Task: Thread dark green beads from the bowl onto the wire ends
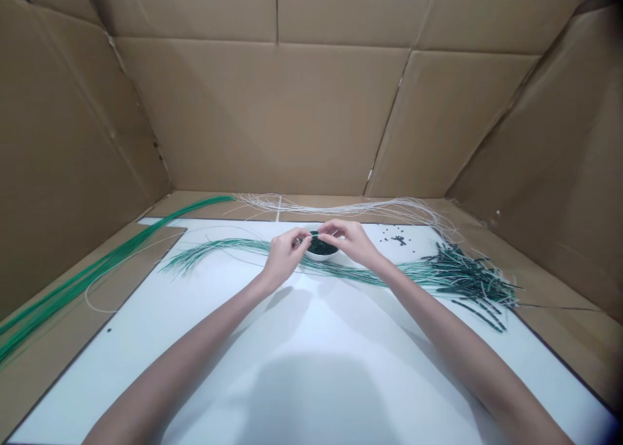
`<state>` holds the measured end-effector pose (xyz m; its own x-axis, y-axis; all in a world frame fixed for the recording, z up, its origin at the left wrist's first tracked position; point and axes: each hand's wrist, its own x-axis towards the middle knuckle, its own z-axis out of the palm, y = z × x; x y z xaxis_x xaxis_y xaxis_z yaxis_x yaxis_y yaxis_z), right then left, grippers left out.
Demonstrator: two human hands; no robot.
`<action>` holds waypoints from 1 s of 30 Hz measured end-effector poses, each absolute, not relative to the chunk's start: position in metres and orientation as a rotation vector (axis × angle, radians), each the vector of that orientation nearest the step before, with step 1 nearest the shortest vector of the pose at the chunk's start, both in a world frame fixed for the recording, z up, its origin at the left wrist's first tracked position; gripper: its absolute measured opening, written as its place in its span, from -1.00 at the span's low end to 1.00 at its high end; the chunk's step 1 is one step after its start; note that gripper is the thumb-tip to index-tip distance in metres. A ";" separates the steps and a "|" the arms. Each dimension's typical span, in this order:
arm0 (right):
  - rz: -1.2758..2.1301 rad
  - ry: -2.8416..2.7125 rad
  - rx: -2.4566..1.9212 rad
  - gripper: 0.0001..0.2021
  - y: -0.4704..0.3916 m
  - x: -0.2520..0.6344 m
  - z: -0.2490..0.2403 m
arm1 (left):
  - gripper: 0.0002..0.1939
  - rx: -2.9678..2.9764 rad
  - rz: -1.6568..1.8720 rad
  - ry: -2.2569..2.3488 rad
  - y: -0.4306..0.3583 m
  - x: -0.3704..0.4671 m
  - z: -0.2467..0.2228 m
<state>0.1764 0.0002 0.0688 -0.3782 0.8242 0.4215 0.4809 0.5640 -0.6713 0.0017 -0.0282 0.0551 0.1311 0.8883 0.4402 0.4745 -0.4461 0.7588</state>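
Note:
My left hand (286, 253) and my right hand (353, 239) meet fingertip to fingertip above a white bowl (321, 257) of small dark green pieces that look like beads. Both are closed in a pinch, and a thin pale-green strand (314, 235) spans the short gap between them. Whether a bead sits on it is too small to tell. Under my wrists and around the bowl runs a long bundle of thin green strands (355, 273). Its right end (467, 276) is thick with dark beaded lengths; the left end (187, 257) fans out loose.
Loose dark beads (399, 240) lie scattered right of the bowl, with one stray bead (109, 330) at the left. A bright green bundle (111, 257) stretches along the left side. White strands (335, 207) lie along the back. Cardboard walls (272, 114) surround the white tabletop (233, 367).

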 end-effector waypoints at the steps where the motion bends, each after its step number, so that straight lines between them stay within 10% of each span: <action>1: 0.612 -2.081 -1.062 -0.80 0.007 0.176 0.068 | -0.83 1.952 1.274 1.326 -0.027 0.001 0.054; 30: 0.127 -2.388 -1.252 -0.77 0.016 0.168 0.034 | -0.73 1.695 1.308 1.455 -0.017 -0.007 0.052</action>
